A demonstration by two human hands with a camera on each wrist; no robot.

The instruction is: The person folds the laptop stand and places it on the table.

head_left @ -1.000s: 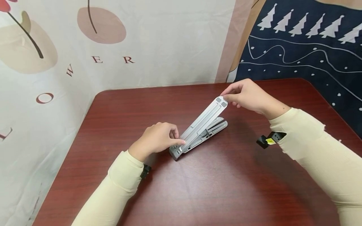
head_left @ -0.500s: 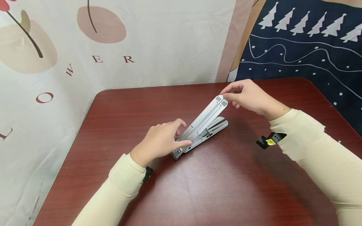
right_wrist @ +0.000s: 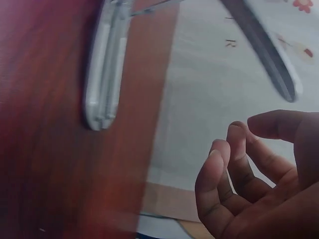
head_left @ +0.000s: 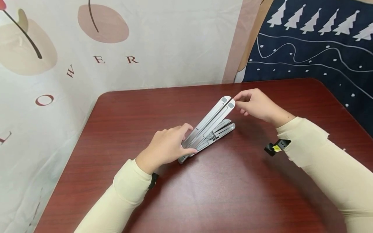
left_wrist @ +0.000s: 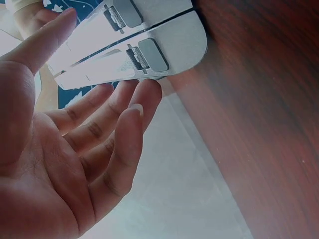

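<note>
A silver folding laptop stand [head_left: 210, 121] is on the table, its upper pair of arms raised at a slant over the lower pair. My left hand [head_left: 166, 144] holds the stand near its hinged end, thumb along one edge and fingers along the other. In the left wrist view, fingertips [left_wrist: 147, 92] meet the edge of an arm bearing grey pads and small flip-up stops. My right hand [head_left: 259, 105] is beside the raised end, fingers loosely bent. The right wrist view shows a small gap between that hand [right_wrist: 259, 184] and the raised arm [right_wrist: 264, 50].
The dark red wooden table [head_left: 140, 110] reaches a pale printed cloth [head_left: 175, 42] at the back. Navy cloth with white trees [head_left: 314, 48] hangs at the right. A black wrist device [head_left: 276, 147] with a yellow tag sits below the right sleeve.
My left hand shifted slightly up the stand from its hinged end. My right hand has let go of the raised arms and moved a little right and down. The arms stay raised, slightly more spread.
</note>
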